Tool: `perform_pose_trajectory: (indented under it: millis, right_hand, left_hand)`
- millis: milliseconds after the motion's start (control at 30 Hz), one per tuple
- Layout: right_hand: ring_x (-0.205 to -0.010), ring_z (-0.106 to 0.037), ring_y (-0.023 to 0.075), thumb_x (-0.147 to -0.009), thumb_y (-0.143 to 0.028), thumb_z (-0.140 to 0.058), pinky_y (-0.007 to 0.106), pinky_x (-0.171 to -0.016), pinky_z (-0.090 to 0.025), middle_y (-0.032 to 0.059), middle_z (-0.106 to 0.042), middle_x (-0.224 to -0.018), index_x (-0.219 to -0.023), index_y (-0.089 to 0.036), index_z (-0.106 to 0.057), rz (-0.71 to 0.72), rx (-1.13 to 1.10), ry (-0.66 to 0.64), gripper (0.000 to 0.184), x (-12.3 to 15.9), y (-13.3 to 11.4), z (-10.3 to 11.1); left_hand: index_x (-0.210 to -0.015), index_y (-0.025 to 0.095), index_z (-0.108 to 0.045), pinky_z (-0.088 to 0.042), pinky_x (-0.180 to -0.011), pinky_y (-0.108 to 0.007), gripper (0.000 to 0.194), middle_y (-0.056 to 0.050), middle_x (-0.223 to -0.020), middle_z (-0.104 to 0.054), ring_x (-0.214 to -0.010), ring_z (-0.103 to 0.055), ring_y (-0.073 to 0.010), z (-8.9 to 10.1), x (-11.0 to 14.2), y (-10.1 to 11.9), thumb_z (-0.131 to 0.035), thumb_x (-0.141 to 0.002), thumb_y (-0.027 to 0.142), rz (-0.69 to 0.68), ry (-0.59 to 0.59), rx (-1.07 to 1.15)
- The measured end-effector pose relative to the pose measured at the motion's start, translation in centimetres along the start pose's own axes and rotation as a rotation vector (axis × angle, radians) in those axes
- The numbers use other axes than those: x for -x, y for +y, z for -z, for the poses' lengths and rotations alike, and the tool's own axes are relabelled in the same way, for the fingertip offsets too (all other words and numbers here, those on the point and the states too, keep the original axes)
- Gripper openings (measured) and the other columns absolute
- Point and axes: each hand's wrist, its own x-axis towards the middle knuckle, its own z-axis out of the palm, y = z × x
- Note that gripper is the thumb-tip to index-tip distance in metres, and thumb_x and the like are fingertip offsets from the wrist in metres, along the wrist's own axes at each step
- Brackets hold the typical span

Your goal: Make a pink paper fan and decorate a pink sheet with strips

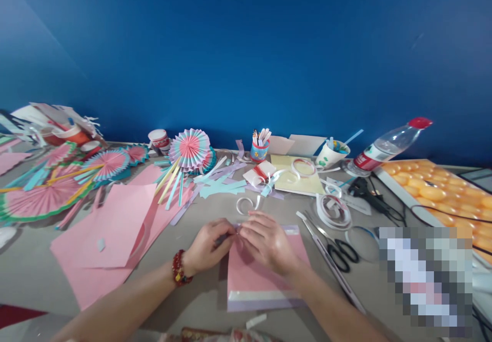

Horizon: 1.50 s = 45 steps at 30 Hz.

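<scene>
Both my hands meet at the far edge of a pink paper sheet (253, 275) that lies on a small stack with a lavender border. My left hand (209, 244), with a red bead bracelet on its wrist, is closed in a pinch on that edge. My right hand (267, 242) rests curled over the sheet, fingertips pressed to the same edge right next to the left fingers. A loose curl of white tape (245, 205) lies just beyond the hands.
Black scissors (338, 249) and a ruler lie right of the stack, with tape rolls (333, 211) behind. Large pink sheets (115, 229) spread to the left. Paper fans (190, 149), cups, a tipped bottle (384, 149) and an orange tray (438, 188) line the back.
</scene>
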Motion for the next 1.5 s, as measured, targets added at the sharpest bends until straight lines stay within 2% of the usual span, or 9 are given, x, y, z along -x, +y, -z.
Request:
perform_pose_trajectory:
  millis: [200, 400, 900, 1200, 1500]
  right_hand:
    - [-0.084, -0.064, 0.0168, -0.089, -0.010, -0.053, 0.040, -0.099, -0.046, 0.0053, -0.071, -0.088, -0.090, -0.018, -0.062, 0.015, 0.044, -0.002, 0.012, -0.2, -0.4, 0.1]
    - [-0.082, -0.062, 0.0183, -0.088, -0.013, -0.051, 0.040, -0.092, -0.049, 0.0057, -0.071, -0.087, -0.091, -0.019, -0.061, -0.011, 0.017, 0.049, 0.013, 0.2, -0.2, -0.7]
    - [-0.087, -0.061, 0.0210, -0.088, -0.013, -0.051, 0.039, -0.088, -0.051, 0.0071, -0.071, -0.089, -0.094, -0.018, -0.062, -0.010, 0.017, 0.026, 0.014, 0.3, -0.1, -0.5]
    - [-0.084, -0.060, 0.0192, -0.091, -0.013, -0.048, 0.034, -0.082, -0.051, 0.0059, -0.069, -0.084, -0.091, -0.020, -0.061, -0.065, -0.023, -0.010, 0.015, 0.3, -0.1, -0.4]
    - [-0.080, -0.061, 0.0188, -0.089, -0.012, -0.048, 0.035, -0.079, -0.051, 0.0055, -0.068, -0.085, -0.092, -0.020, -0.060, -0.128, -0.116, 0.024, 0.015, 0.3, 0.0, -0.5]
  left_hand:
    - [-0.083, 0.019, -0.054, -0.041, -0.067, -0.023, 0.012, -0.002, -0.077, -0.056, -0.072, -0.053, -0.0148, 0.0, 0.1, 0.0, -0.047, -0.092, 0.017, -0.011, 0.000, -0.036]
    - [-0.083, 0.018, -0.054, -0.041, -0.068, -0.024, 0.013, -0.002, -0.077, -0.056, -0.072, -0.053, -0.0145, -0.1, 0.0, 0.1, -0.046, -0.093, 0.018, -0.016, -0.004, -0.031]
    - [-0.083, 0.018, -0.056, -0.042, -0.068, -0.025, 0.015, -0.003, -0.077, -0.058, -0.072, -0.054, -0.0149, -0.1, 0.0, -0.1, -0.046, -0.094, 0.022, 0.004, 0.003, -0.021]
    - [-0.081, 0.018, -0.055, -0.042, -0.067, -0.024, 0.017, -0.002, -0.076, -0.057, -0.071, -0.053, -0.0145, 0.0, -0.1, 0.3, -0.045, -0.094, 0.023, 0.014, 0.010, -0.014]
    - [-0.082, 0.018, -0.056, -0.043, -0.068, -0.024, 0.016, -0.002, -0.077, -0.058, -0.071, -0.054, -0.0143, 0.0, 0.0, 0.1, -0.047, -0.094, 0.024, 0.051, 0.022, -0.003]
